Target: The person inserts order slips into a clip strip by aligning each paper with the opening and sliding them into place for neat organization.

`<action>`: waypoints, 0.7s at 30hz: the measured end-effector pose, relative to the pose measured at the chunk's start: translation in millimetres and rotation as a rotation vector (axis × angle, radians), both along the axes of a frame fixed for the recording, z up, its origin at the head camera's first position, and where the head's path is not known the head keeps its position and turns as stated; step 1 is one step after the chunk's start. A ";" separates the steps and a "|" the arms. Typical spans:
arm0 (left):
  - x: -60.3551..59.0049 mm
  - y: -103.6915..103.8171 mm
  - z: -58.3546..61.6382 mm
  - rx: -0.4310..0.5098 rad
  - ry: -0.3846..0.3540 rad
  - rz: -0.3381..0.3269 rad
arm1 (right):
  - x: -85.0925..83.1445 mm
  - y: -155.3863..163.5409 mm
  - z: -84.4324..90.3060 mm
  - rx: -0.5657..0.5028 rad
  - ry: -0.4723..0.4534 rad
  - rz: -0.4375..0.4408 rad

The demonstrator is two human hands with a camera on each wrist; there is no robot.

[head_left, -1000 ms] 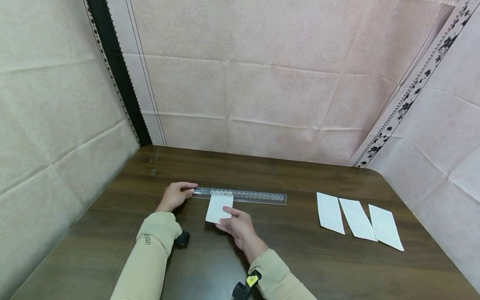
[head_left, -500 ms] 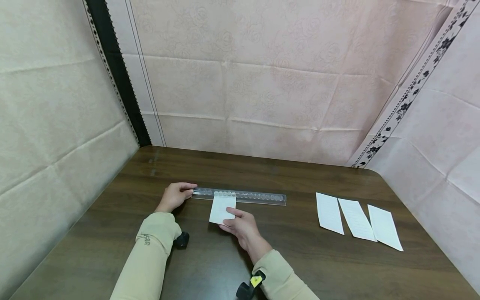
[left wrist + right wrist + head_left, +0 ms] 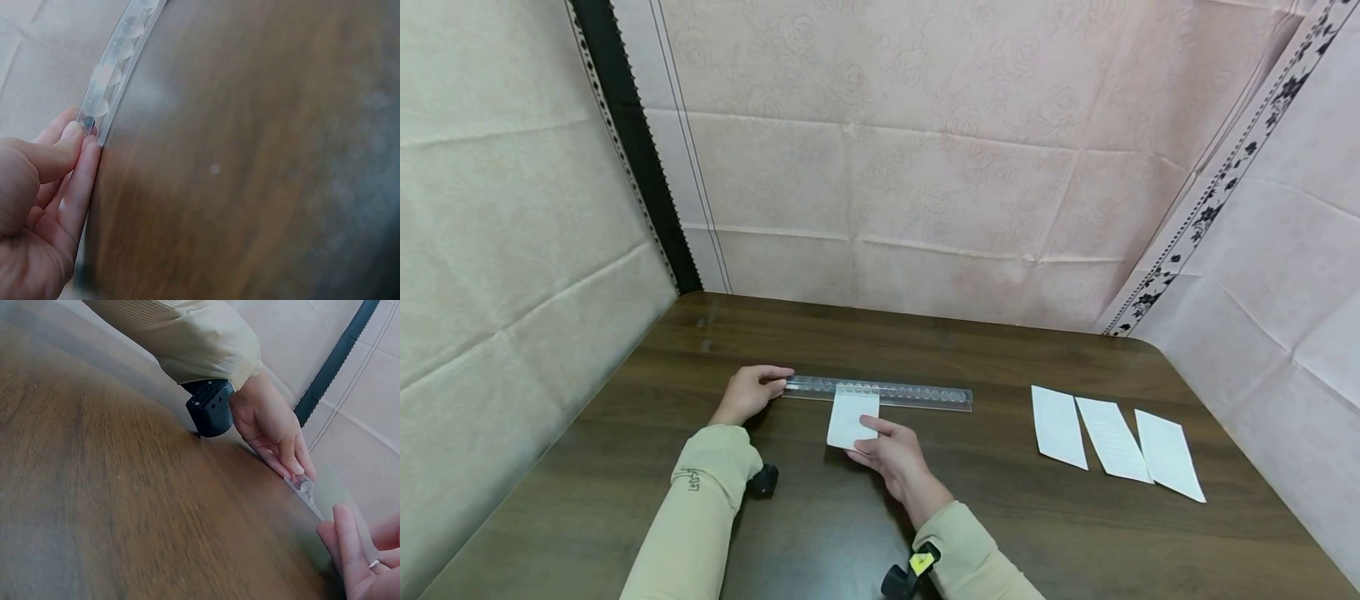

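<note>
Paper slip (image 3: 852,416), flat white: right hand (image 3: 891,454) pinches | clear ruler (image 3: 880,392): left hand (image 3: 748,393) grips end

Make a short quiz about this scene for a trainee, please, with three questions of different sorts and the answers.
1. True or false: the left hand holds the left end of the ruler.
2. How many paper slips lie apart on the right of the table?
3. Multiple choice: the paper pinched by the right hand has its far edge A) under the ruler, B) far off the ruler, C) folded over the left hand.

Key
1. True; the fingertips hold that end.
2. Three, side by side.
3. A; the ruler's clear edge shows over the paper's top.
</note>
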State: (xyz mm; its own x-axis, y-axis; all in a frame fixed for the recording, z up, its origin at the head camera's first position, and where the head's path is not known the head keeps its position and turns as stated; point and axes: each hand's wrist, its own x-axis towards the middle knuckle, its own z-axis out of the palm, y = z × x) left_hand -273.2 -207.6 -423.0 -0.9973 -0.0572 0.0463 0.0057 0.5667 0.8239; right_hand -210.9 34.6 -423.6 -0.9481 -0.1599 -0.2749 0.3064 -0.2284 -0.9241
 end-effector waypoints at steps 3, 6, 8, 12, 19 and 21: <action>0.2 0.3 0.3 -0.003 0.010 -0.004 | -0.5 2.2 -0.3 0.000 -0.003 -0.002; 0.8 0.1 0.5 -0.009 0.019 -0.013 | -0.8 4.4 -0.7 0.004 -0.003 -0.001; 1.3 -0.1 0.6 -0.013 0.020 -0.017 | -0.8 6.0 -0.7 0.008 -0.005 0.000; 2.2 -0.3 1.2 -0.016 0.019 -0.016 | -0.4 10.0 -0.2 0.021 -0.005 0.000; 2.6 0.0 1.3 -0.019 0.023 -0.021 | 0.6 19.3 1.7 0.032 -0.008 0.001; 2.4 0.2 1.4 -0.018 0.025 -0.019 | 0.5 21.7 2.1 0.039 -0.009 0.002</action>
